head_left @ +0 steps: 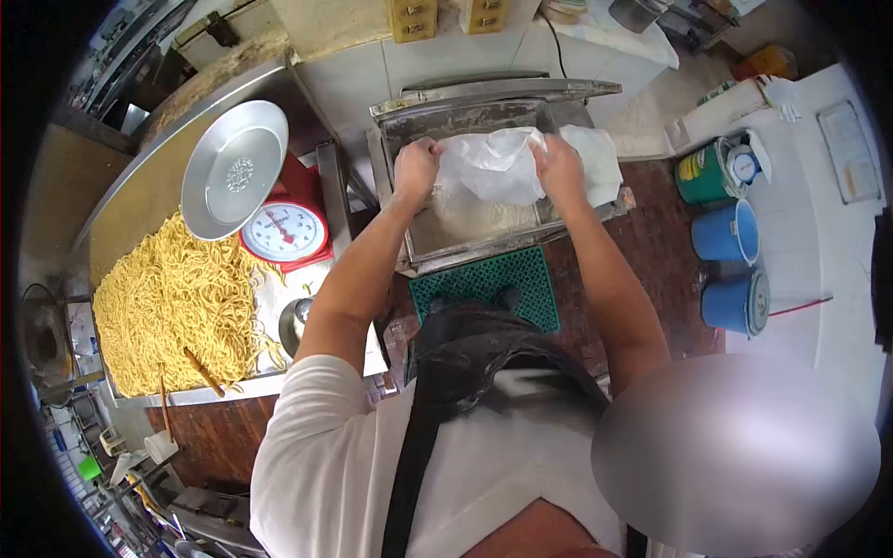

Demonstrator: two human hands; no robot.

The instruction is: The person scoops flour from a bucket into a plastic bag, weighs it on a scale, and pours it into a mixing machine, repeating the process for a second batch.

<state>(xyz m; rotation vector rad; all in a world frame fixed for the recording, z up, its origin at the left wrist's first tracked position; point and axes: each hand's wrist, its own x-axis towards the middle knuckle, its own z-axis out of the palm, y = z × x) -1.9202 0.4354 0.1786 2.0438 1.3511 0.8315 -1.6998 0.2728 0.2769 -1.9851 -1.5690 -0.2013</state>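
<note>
Right now both of your hands are closed on the white plastic bag [491,166]. Your left hand [416,169] has its fingers curled over the bag's left edge, and your right hand [559,167] is clamped on the right edge. The bag hangs bunched between them, just above the steel tray [479,249] and its pale, floury strands. The thin film looks like the weak point. If one hand pulls harder than the other, the bag could tear or slip out of a dusty grip. Anything that falls might then miss the tray and land on the green mat [488,284] below. Mind your left elbow too. It passes close to the red scale [284,232], whose pan [233,167] sits tilted, and to the heap of yellow noodles [172,312] beside it. A wide swing could knock the pan off.
</note>
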